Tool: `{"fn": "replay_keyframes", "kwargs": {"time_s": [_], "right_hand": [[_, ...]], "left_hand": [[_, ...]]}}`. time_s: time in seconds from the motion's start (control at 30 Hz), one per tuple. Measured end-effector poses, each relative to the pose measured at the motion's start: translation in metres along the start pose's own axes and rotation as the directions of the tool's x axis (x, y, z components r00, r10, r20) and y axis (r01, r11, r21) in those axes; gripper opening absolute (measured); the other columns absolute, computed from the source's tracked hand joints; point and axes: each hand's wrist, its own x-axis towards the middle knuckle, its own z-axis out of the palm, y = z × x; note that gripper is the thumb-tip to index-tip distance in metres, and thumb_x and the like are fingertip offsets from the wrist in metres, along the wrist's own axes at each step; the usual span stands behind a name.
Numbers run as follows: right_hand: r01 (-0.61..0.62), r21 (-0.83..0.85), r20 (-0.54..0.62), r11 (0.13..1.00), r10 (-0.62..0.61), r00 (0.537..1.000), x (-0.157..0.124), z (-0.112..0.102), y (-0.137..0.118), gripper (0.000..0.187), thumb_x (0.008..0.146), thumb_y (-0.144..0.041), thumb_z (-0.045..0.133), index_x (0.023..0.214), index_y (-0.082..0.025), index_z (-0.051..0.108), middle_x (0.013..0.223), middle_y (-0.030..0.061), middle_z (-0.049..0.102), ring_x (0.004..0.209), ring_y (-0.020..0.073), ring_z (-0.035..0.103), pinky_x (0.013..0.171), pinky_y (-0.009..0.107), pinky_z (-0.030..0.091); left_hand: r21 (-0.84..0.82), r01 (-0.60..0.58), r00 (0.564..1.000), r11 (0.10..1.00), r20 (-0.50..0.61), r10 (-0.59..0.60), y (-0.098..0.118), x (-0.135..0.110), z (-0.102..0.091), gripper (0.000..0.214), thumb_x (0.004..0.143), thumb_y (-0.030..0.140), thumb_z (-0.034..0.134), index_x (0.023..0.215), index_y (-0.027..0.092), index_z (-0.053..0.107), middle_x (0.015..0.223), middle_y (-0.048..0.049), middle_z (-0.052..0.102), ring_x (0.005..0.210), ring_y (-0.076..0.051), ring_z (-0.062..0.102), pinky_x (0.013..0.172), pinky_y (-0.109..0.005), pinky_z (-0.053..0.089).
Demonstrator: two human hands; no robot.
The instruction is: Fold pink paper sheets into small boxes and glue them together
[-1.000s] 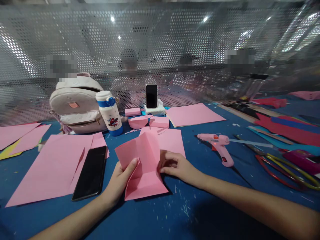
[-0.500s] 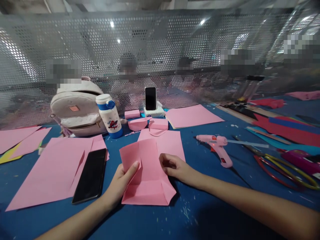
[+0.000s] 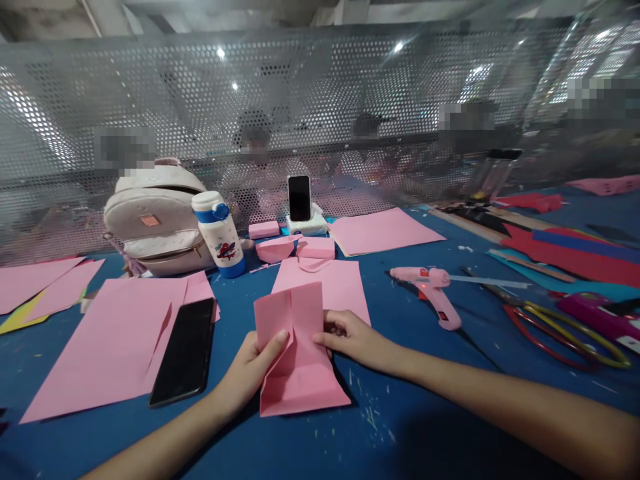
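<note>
A folded pink paper point(image 3: 306, 360) with creased sides stands partly raised above the blue table, its lower end spread toward me. My left hand point(image 3: 260, 357) is closed on its left edge, thumb on the front face and fingers behind. On the opposite edge, my right hand point(image 3: 355, 339) pinches the paper, thumb in front. Behind it lies a flat pink sheet point(image 3: 345, 283), partly covered by the folded piece. A black phone point(image 3: 183, 353) rests left of my left hand, overlapping a larger pink sheet point(image 3: 107, 340). To the right of my right hand is a pink glue gun point(image 3: 431, 290) with a clear stick in it.
Scissors point(image 3: 565, 333) and a purple tool point(image 3: 595, 313) lie at the right, near red and blue sheets. A bottle point(image 3: 220, 237), a white backpack point(image 3: 155, 223) and an upright phone point(image 3: 299, 199) stand toward the back. A perforated metal screen point(image 3: 320, 87) closes off the far side.
The folded paper's sides have come closer together, and its upper part has shifted slightly right. My right thumb now presses on its front face; my left hand has moved right with the paper.
</note>
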Motion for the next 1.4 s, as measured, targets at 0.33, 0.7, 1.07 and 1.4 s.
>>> {"fn": "replay_keyframes", "kwargs": {"time_s": [0.33,0.7,1.07,1.4], "right_hand": [[-0.009,-0.097,0.006,0.995,0.009,1.0,-0.002,0.002,0.0,0.037,0.079,-0.05,0.074,0.074,-0.015,0.061,0.063,-0.0022,0.058,0.052,0.0102,0.05,0.048,0.022,0.038],[-0.048,-0.166,0.07,0.985,0.06,0.996,-0.008,0.004,-0.002,0.04,0.075,-0.05,0.077,0.071,-0.012,0.065,0.056,-0.0004,0.059,0.05,0.0114,0.052,0.047,0.021,0.038],[-0.009,-0.214,0.101,0.977,0.032,0.994,-0.012,0.009,-0.01,0.05,0.087,-0.055,0.06,0.057,-0.016,0.051,0.049,-0.0037,0.048,0.045,0.0079,0.042,0.045,0.02,0.031],[0.084,-0.232,0.1,0.969,-0.062,0.993,-0.012,0.01,-0.007,0.047,0.093,-0.049,0.052,0.06,-0.018,0.042,0.059,-0.0058,0.037,0.055,0.008,0.032,0.051,0.022,0.026]], "left_hand": [[0.107,0.005,0.995,0.994,-0.097,0.006,-0.004,0.006,0.0,0.057,0.077,0.06,0.072,0.104,0.01,0.076,0.095,-0.0128,0.077,0.088,-0.027,0.07,0.076,-0.03,0.055],[0.104,0.041,0.999,0.994,-0.015,-0.04,0.005,0.012,-0.001,0.065,0.065,0.065,0.078,0.094,0.007,0.075,0.089,-0.0135,0.075,0.08,-0.026,0.069,0.073,-0.031,0.055],[0.054,-0.024,0.959,0.998,-0.279,0.038,-0.001,0.01,0.002,0.066,0.067,0.066,0.077,0.1,0.008,0.073,0.103,-0.0161,0.076,0.095,-0.03,0.07,0.079,-0.032,0.055],[-0.032,-0.047,0.946,0.998,-0.323,0.034,-0.003,0.007,0.001,0.058,0.069,0.058,0.079,0.098,0.009,0.074,0.1,-0.0161,0.077,0.096,-0.032,0.071,0.081,-0.034,0.056]]}}
